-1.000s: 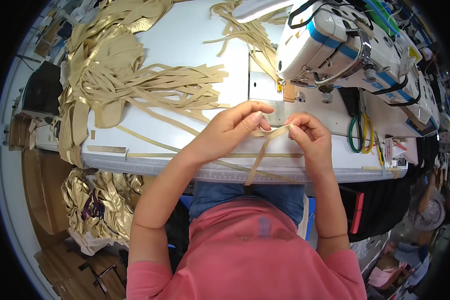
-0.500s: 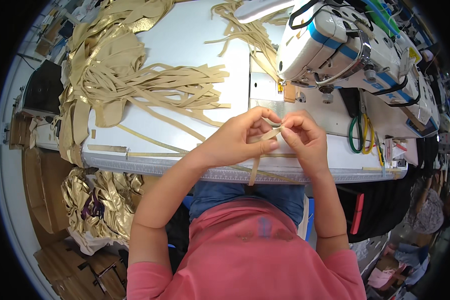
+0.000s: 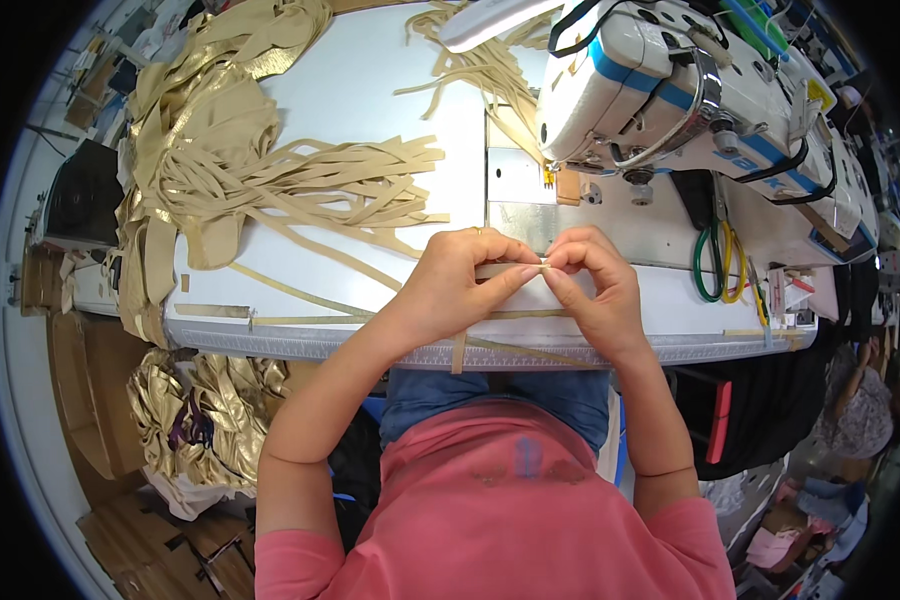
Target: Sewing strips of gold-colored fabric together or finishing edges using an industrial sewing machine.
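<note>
Both hands meet above the front of the white table, short of the sewing machine (image 3: 660,90). A beige fabric strip (image 3: 458,352) runs through my left hand (image 3: 467,280), and its tail hangs over the table's front edge. Thumb and index finger of that hand pinch the strip near its end. My right hand (image 3: 595,290) is closed in a pinch on the same end, fingertips touching those of the left. What exactly lies between the fingertips is too small to make out. To the left, a bundle of similar beige strips (image 3: 360,180) spreads from a gold-and-beige fabric pile (image 3: 210,120).
More beige strips (image 3: 480,70) lie beside the machine. Green-handled scissors (image 3: 708,265) and a yellow-handled tool (image 3: 735,262) rest at the right. A ruler strip (image 3: 370,345) lines the table's front edge. Gold fabric (image 3: 220,410) sits below on the left.
Both hands have shifted slightly left and drawn level, fingertips still together. The strip's hanging tail has moved left with them. The whole view has shifted a little.
</note>
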